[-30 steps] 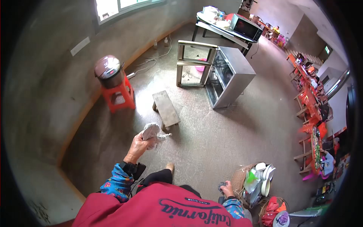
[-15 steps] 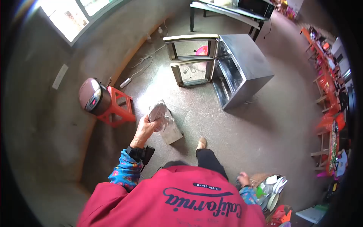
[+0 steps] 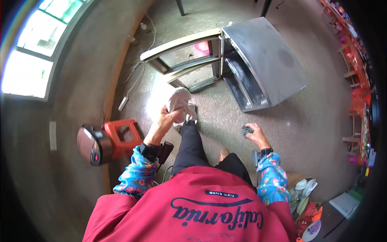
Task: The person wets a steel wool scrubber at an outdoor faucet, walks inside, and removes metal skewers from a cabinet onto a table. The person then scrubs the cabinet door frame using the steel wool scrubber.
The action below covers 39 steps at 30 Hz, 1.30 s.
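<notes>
A person in a red "California" garment [image 3: 217,215] holds both forearms forward over a speckled floor [image 3: 221,117]: the left hand [image 3: 164,121], fingers curled tight, grips a crumpled whitish cloth [image 3: 177,100], while the right hand [image 3: 256,136], partly closed and lower, has hold of a dark scouring pad [image 3: 246,130]. Beyond the cloth, a metal cabinet [image 3: 274,60] stands with two glass-paned doors [image 3: 177,44] swung open; a bright window [image 3: 44,44] breaks the wall [image 3: 92,64] at left.
</notes>
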Motion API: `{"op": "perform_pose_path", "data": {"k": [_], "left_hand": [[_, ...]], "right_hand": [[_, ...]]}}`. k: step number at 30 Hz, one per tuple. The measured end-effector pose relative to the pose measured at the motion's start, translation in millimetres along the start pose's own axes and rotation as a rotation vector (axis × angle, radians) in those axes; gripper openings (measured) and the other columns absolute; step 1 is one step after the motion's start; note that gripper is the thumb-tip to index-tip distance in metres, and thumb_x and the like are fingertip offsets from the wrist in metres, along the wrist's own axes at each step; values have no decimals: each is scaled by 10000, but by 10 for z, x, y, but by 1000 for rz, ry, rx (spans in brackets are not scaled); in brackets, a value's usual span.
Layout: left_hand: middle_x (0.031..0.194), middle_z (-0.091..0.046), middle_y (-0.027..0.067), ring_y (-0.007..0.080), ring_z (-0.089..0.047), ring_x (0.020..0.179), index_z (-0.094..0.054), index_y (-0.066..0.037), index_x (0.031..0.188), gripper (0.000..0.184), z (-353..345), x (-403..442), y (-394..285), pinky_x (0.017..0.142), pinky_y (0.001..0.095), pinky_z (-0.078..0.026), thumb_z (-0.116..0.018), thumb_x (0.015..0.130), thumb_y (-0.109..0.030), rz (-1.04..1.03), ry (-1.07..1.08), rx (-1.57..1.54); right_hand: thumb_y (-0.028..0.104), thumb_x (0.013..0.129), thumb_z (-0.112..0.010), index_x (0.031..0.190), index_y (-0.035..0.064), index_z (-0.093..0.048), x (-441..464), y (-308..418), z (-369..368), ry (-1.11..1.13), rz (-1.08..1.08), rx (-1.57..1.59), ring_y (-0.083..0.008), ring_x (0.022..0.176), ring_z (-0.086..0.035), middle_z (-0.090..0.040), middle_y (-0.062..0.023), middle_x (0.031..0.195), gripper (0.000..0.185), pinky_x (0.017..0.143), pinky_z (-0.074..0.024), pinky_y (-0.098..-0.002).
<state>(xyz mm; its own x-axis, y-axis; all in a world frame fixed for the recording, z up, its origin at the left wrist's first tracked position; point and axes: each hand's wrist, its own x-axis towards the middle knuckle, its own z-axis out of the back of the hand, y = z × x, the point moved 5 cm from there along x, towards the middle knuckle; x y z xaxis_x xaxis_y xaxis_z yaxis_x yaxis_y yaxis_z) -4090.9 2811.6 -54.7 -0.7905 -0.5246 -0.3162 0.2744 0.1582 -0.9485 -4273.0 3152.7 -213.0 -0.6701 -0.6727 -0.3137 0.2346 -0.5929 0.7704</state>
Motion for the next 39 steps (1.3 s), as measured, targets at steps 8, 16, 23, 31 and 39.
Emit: {"op": "perform_pose_path", "data": {"k": [8,16,23,31,39], "left_hand": [[804,-657,28,90,-588,680,-642,-78,1039,287,-555,2149,893,639,251,-488,-712,797,-214,249,308,280],[837,-606,0,72,-539,763,-593,-36,1087,296,-1176,3213,2647,683,248,-474,-687,830,-149,134,571,247],[948,-637,171,280,-637,876,-573,-39,1122,377,-1374,3541,3386,777,367,-501,-676,785,-173,100,532,213],[987,-471,159,282,-596,823,-560,-18,1061,361,-1268,3518,3197,739,362,-510,-700,763,-167,-217,479,391],[833,-638,93,170,-623,717,-518,-15,1071,323,-1251,3508,3014,636,312,-519,-614,781,-120,-148,606,211]], "right_hand": [[27,673,-605,1098,-2,-583,1351,13,-829,-132,-72,303,-311,1110,-542,-572,-165,1155,427,967,-414,-351],[-9,658,-592,1108,-2,-567,2340,-657,-1384,-296,5,276,-356,1069,-544,-540,-204,1156,451,937,-430,-387],[8,587,-603,1073,4,-587,2423,-911,-1441,-375,105,165,-340,1036,-544,-529,-179,1123,487,920,-429,-406],[20,621,-610,1084,-9,-559,2118,-343,-1370,-541,178,-65,-347,1073,-529,-521,-194,1157,467,935,-417,-388],[45,719,-581,1228,-31,-507,2323,-952,-1378,-520,113,560,-222,1145,-502,-527,-140,1218,519,993,-383,-327]]}}
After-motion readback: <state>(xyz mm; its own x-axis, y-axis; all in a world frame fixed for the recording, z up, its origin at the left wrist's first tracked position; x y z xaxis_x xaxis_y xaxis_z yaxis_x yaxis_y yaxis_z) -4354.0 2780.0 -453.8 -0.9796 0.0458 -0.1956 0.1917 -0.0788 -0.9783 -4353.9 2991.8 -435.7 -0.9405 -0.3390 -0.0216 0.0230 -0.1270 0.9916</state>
